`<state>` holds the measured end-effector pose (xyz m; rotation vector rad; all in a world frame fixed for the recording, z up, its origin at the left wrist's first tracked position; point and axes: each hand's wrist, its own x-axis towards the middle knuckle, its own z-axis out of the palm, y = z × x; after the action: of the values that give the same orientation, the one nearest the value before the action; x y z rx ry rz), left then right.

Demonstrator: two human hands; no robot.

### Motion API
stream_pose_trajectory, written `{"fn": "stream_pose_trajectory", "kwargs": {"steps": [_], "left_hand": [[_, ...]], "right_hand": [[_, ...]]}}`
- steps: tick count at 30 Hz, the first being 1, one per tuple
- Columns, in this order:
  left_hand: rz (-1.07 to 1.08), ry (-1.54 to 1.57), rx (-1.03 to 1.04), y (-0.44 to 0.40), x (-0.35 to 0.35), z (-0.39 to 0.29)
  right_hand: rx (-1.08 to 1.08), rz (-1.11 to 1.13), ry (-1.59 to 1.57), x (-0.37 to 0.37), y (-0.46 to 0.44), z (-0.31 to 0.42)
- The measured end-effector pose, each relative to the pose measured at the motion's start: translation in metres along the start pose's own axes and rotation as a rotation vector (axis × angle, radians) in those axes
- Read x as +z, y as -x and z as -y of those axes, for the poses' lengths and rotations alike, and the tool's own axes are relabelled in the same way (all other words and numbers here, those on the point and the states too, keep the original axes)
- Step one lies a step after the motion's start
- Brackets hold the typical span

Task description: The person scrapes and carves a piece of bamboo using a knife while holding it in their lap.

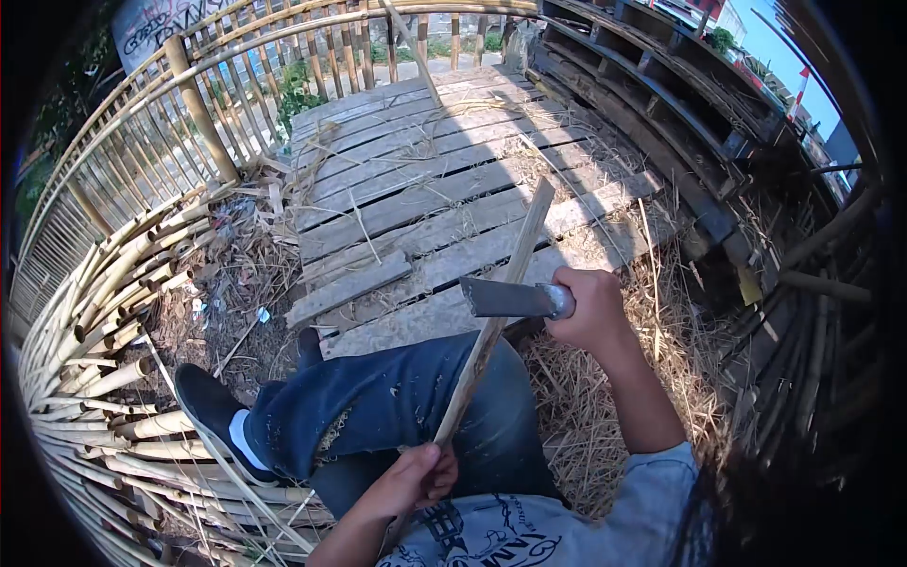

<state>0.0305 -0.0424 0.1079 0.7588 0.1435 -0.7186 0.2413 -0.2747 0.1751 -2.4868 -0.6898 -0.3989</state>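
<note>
My left hand (416, 479) is closed around the lower part of a long bamboo strip (470, 378), which slants up and away over my jeans. In my closed right hand (588, 308) is a machete (510, 299) with a broad dark blade and a round metal collar at the handle. Its blade points left and crosses in front of the strip around mid-length; I cannot tell whether the two touch. The strip's far end rises above the wooden pallet floor. The strip's lower end is hidden by my left hand and forearm.
Bamboo poles (123, 378) are piled at the left. Pallet boards (425, 208) with loose straw lie ahead, before a bamboo fence (194, 104). Stacked pallets (652, 85) stand at the right. Shavings (595, 406) cover the ground beside my right arm.
</note>
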Motion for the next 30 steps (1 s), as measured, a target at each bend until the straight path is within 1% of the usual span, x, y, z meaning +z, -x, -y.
{"fn": "stream_pose_trajectory", "kwargs": {"steps": [1, 2, 3, 4, 6, 7, 8, 10, 11, 12, 13, 14, 15, 16, 18, 20, 22, 23, 25, 26, 28, 30], "left_hand": [[0.02, 0.064, -0.007, 0.002, 0.002, -0.004], [0.046, 0.118, -0.019, 0.002, -0.001, -0.008], [0.175, 0.194, -0.075, -0.002, -0.015, -0.007], [0.203, 0.195, -0.079, -0.009, -0.025, 0.001], [0.354, 0.455, -0.108, -0.021, -0.042, 0.012], [0.234, 0.448, -0.097, -0.019, -0.034, 0.006], [0.254, 0.43, -0.111, -0.025, -0.043, 0.006], [0.422, 0.535, -0.24, -0.04, -0.068, 0.01], [0.495, 0.672, -0.301, -0.045, -0.076, 0.012], [0.498, 0.673, -0.304, -0.047, -0.079, 0.012], [0.436, 0.614, -0.314, -0.049, -0.08, 0.012], [0.374, 0.557, -0.321, -0.051, -0.082, 0.013], [0.354, 0.535, -0.283, -0.049, -0.08, 0.014], [0.359, 0.546, -0.278, -0.046, -0.079, 0.013], [0.089, 0.184, -0.14, -0.036, -0.072, 0.009], [0.082, 0.254, -0.164, -0.03, -0.078, 0.013], [0.219, 0.453, -0.136, -0.027, -0.089, 0.023], [0.2, 0.462, -0.147, -0.027, -0.096, 0.026], [0.351, 0.513, -0.175, -0.03, -0.107, 0.034], [0.328, 0.524, -0.186, -0.034, -0.109, 0.036], [0.508, 0.539, -0.169, -0.044, -0.105, 0.031], [0.491, 0.621, -0.261, -0.052, -0.094, 0.024]], "right_hand": [[-0.01, 0.031, 0.025, 0.005, -0.004, 0.001], [-0.036, 0.045, -0.02, 0.011, -0.008, 0.0], [-0.056, 0.047, -0.063, 0.014, -0.01, 0.0], [-0.05, 0.042, -0.036, 0.017, -0.011, 0.002], [-0.055, 0.062, -0.012, 0.023, -0.013, 0.006], [-0.043, 0.038, 0.007, 0.024, -0.013, 0.005], [-0.026, 0.065, 0.018, 0.026, -0.013, 0.004], [-0.004, 0.087, 0.036, 0.03, -0.014, -0.001], [0.035, 0.095, 0.059, 0.033, -0.013, -0.005], [0.071, 0.108, 0.078, 0.036, -0.013, -0.007], [0.07, 0.111, 0.08, 0.037, -0.014, -0.007], [0.12, 0.156, 0.113, 0.038, -0.015, -0.007], [0.168, 0.204, 0.147, 0.04, -0.016, -0.006], [0.164, 0.214, 0.154, 0.044, -0.016, -0.007], [0.163, 0.248, 0.174, 0.051, -0.013, -0.009], [0.132, 0.277, 0.158, 0.056, -0.008, -0.008], [0.118, 0.308, 0.117, 0.062, -0.003, -0.006], [0.114, 0.294, 0.154, 0.061, 0.001, -0.004], [0.106, 0.268, 0.172, 0.056, 0.006, 0.005], [0.117, 0.283, 0.154, 0.055, 0.008, 0.005], [0.085, 0.255, 0.15, 0.056, 0.015, 0.005], [0.1, 0.267, 0.153, 0.058, 0.018, 0.006]]}}
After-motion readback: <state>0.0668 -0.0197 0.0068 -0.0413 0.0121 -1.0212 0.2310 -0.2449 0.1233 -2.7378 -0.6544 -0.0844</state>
